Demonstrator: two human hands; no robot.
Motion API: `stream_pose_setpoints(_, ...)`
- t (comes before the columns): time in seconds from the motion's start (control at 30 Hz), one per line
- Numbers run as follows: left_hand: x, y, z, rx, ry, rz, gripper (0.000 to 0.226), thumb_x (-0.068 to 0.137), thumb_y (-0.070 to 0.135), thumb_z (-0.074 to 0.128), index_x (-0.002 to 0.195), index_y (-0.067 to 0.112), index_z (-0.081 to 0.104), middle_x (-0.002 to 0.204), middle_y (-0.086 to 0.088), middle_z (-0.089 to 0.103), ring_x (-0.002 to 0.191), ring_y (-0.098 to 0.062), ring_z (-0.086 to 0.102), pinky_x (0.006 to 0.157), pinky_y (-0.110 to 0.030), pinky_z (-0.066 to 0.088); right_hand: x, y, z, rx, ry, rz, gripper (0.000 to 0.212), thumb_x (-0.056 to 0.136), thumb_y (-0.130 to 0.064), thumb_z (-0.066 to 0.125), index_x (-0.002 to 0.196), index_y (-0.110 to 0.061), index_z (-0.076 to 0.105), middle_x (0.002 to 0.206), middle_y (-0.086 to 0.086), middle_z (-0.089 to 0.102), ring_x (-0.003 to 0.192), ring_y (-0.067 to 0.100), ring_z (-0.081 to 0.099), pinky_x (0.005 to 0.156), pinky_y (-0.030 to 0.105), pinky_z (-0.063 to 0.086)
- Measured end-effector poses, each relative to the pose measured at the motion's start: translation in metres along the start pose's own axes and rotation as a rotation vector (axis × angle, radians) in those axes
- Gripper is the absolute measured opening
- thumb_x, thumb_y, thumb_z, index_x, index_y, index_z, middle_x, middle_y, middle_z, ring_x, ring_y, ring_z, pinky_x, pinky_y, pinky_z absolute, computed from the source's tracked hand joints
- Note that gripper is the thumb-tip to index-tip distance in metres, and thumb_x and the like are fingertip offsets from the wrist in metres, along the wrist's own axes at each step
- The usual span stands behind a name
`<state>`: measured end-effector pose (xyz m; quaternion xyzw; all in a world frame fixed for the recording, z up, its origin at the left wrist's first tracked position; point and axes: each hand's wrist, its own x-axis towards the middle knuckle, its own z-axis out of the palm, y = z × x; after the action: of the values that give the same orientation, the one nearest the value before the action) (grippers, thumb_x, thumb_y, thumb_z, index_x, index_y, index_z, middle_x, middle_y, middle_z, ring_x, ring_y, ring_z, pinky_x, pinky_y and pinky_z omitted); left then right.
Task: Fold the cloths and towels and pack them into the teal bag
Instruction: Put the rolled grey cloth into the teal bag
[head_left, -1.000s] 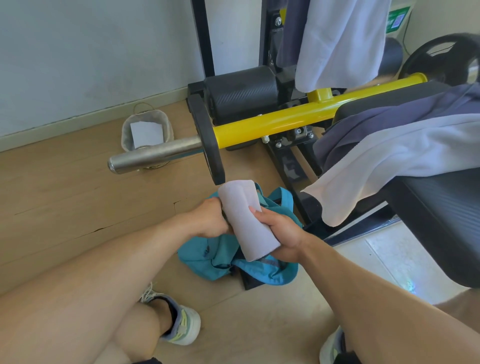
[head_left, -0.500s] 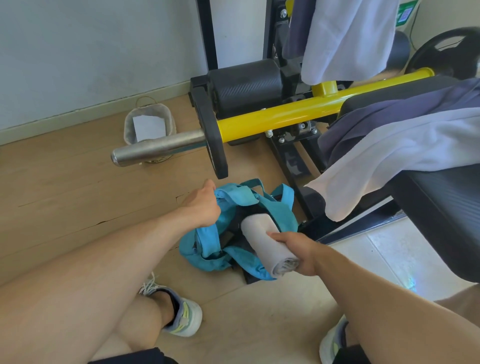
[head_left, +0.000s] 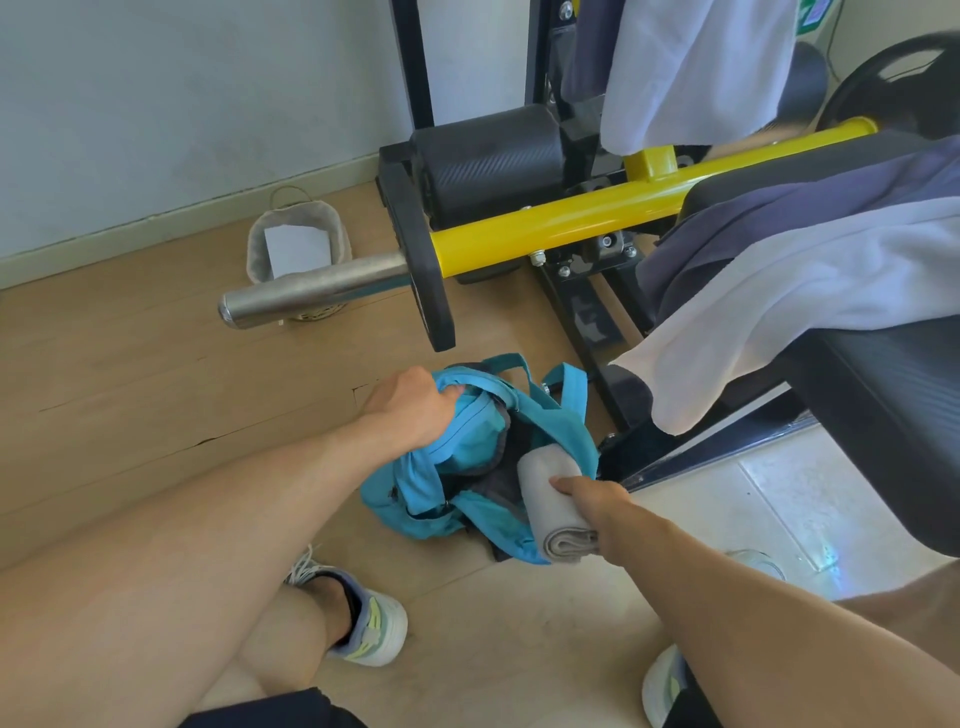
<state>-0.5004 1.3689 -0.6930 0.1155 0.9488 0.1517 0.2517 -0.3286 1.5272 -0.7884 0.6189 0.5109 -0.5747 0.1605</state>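
Rolled towel (head_left: 550, 499) lowered into teal bag (head_left: 467, 447); bench (head_left: 883, 364) beside.

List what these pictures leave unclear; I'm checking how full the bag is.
- Inside of the teal bag, head view: dark, hidden by its own flaps and the rolled towel.
- Left hand fingers: tucked in the bag's rim.
- White cloth and dark cloth on the bench: cut off at the right edge.
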Motion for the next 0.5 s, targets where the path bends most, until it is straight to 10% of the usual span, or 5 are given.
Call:
stream_pose_setpoints(0.33, -0.013, 0.022, -0.008, 0.190, -0.016, 0.135, 0.008, 0.079, 0.006, 0.051, 0.076, 0.013, 0.049, 0.072, -0.004, 0.054, 0.060, -0.022, 0.050, 0.049, -0.029, 0.036, -0.063, -0.049, -0.014, -0.614, 0.454, -0.809, 0.037, 0.093, -0.062, 0.043, 0.113, -0.033, 0.053, 0.092, -0.009, 0.064, 0.084, 0.020, 0.066, 0.084, 0.043, 0.060)
stream_pose_setpoints(0.5, -0.018, 0.037, 0.014, 0.102, -0.151, 0.141, 0.018, 0.093, 0.011, 0.050, 0.075, 0.012, 0.047, 0.071, -0.010, 0.066, 0.057, -0.028, 0.072, 0.048, -0.030, 0.053, -0.059, -0.040, -0.042, -0.829, 0.471, -0.723, 0.035, 0.098, -0.052, 0.042, 0.115, -0.025, 0.054, 0.094, -0.005, 0.062, 0.090, 0.021, 0.063, 0.086, 0.040, 0.057)
